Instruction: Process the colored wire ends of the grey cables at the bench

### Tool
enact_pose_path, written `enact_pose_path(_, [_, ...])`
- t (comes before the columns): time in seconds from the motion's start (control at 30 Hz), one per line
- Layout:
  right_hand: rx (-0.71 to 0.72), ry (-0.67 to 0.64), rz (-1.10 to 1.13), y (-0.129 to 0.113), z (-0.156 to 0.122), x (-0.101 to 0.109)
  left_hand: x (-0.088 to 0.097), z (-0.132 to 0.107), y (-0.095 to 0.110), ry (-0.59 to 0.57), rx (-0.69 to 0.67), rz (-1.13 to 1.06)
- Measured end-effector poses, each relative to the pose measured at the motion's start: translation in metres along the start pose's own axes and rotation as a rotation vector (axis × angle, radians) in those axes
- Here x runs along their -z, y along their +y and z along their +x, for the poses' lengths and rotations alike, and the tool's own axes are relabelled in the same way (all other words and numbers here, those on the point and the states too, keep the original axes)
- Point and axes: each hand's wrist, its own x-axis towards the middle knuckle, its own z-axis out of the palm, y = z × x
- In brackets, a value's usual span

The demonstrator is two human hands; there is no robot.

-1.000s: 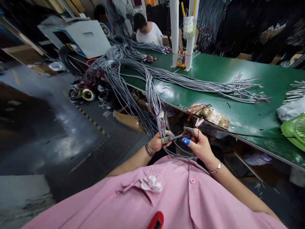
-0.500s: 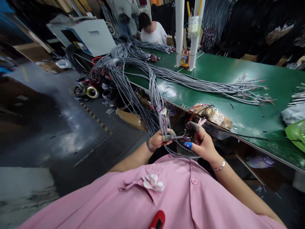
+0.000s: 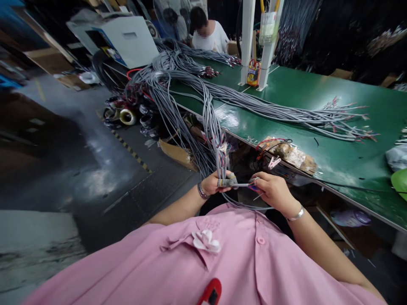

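My left hand (image 3: 219, 183), with grey covers on some fingers, is closed around a grey cable (image 3: 242, 185) that points to the right. Several more grey cables (image 3: 211, 114) run down from the bench into the same hand. At the cable's stripped end, thin coloured wires (image 3: 252, 186) stick out. My right hand (image 3: 270, 188) pinches these wires between thumb and fingers, so their tips are mostly hidden. Both hands are in front of my pink shirt, just off the bench edge.
Long bundles of grey cable (image 3: 263, 106) lie across the green bench (image 3: 318, 84). A taped block (image 3: 289, 154) and a pink clip (image 3: 274, 162) sit at its near edge. A white machine (image 3: 130, 42) stands far left. Behind the bench is another person (image 3: 210, 36).
My right hand, apart from the wires with its fingers spread before, has closed on the coloured wires. My left hand keeps its grip on the cable. The view has shifted slightly.
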Motion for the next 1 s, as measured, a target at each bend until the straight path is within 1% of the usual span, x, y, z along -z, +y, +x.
enact_pose_path(0.13, [-0.229,-0.068,-0.118,0.01,-0.017,-0.003,0.008,0.005,-0.006,0.006,-0.019,-0.059])
enact_pose_path(0.2, [-0.327,-0.058,-0.07,0.012,-0.022,-0.004,0.013,0.007,-0.01,0.03,-0.073,-0.144])
enact_pose_path(0.27, [-0.363,0.018,0.059,0.01,-0.024,-0.003,0.018,0.007,-0.012,0.068,-0.126,-0.215])
enact_pose_path(0.33, [-0.337,0.093,0.201,0.005,-0.022,-0.002,0.021,0.007,-0.014,0.088,-0.142,-0.238])
enact_pose_path(0.4, [-0.29,0.132,0.291,-0.002,-0.015,-0.002,0.021,0.007,-0.016,0.081,-0.133,-0.227])
enact_pose_path(0.5, [-0.207,0.167,0.341,-0.011,0.0,-0.003,0.019,0.007,-0.017,0.06,-0.108,-0.173])
enact_pose_path(0.57, [-0.119,0.158,0.342,-0.014,0.007,-0.004,0.017,0.006,-0.015,0.042,-0.091,-0.135])
enact_pose_path(0.67, [-0.002,0.092,0.341,-0.012,0.011,-0.005,0.015,0.005,-0.006,-0.025,-0.015,-0.043])
enact_pose_path(0.73, [0.026,0.039,0.373,-0.009,0.008,-0.004,0.014,0.005,0.001,-0.108,0.075,0.06])
enact_pose_path(0.83, [0.017,-0.045,0.474,-0.001,0.0,-0.003,0.011,0.011,0.01,-0.213,0.181,0.2])
enact_pose_path(0.9, [-0.015,-0.128,0.579,0.004,-0.005,-0.002,0.007,0.017,0.012,-0.232,0.195,0.255])
enact_pose_path(0.97, [-0.064,-0.242,0.728,0.01,-0.008,-0.001,0.0,0.024,0.011,-0.252,0.196,0.3])
enact_pose_path(1.0, [-0.091,-0.304,0.804,0.012,-0.01,-0.001,-0.004,0.027,0.01,-0.232,0.178,0.31])
